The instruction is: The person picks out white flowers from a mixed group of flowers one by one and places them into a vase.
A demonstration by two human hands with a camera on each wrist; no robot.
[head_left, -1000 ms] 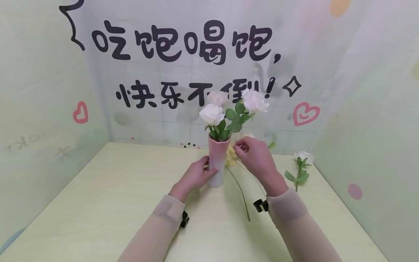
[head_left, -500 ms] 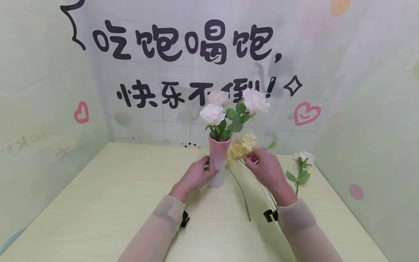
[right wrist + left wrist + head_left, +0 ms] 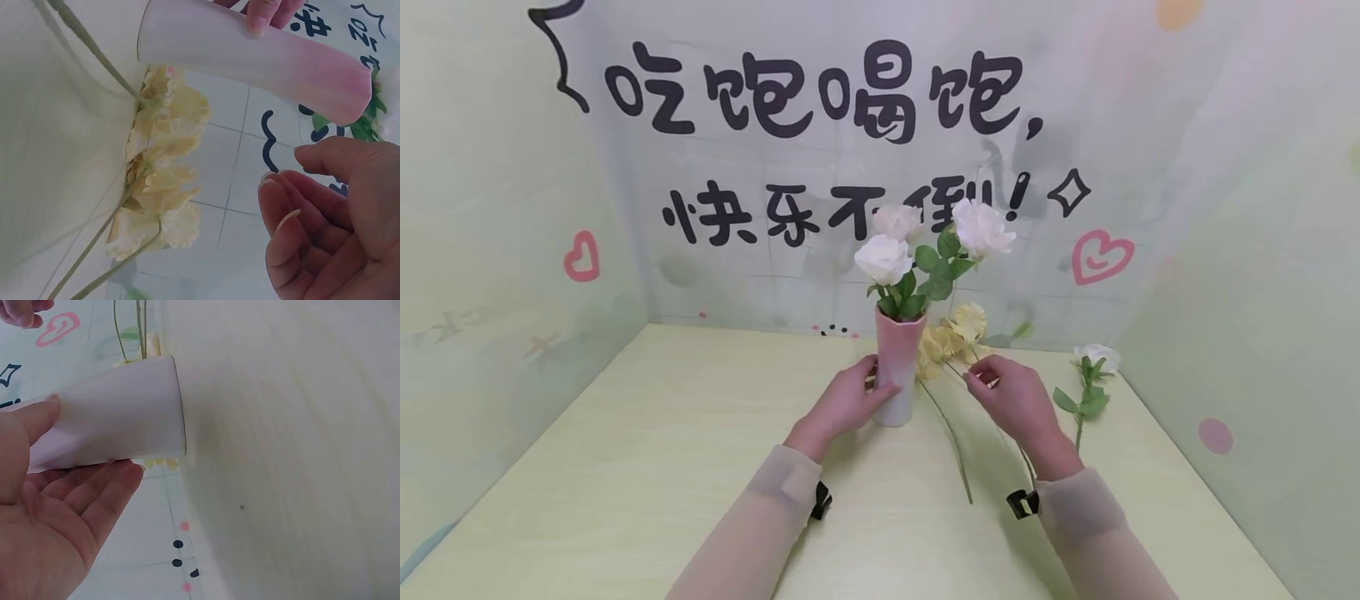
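A pink-to-white vase (image 3: 901, 354) stands upright on the table with three pale roses (image 3: 883, 260) and green leaves rising from it. My left hand (image 3: 842, 404) holds its lower part, thumb (image 3: 40, 415) on one side and fingers underneath in the left wrist view. Right of the vase, my right hand (image 3: 1018, 404) hovers over the stems of yellow flowers (image 3: 938, 346). In the right wrist view its thumb (image 3: 331, 155) and loosely curled fingers stand apart with nothing between them. The yellow blooms (image 3: 169, 131) lie behind the vase, their thin stems running toward the front.
A loose white rose (image 3: 1097, 358) with green leaves lies at the table's right edge. One thin stem (image 3: 951, 433) extends forward between the hands. A printed curtain (image 3: 760, 283) closes off the back and both sides of the table (image 3: 662, 467).
My right hand has drawn back from near the vase rim, down and to the right, uncovering the yellow blooms. The left hand and vase stay in place.
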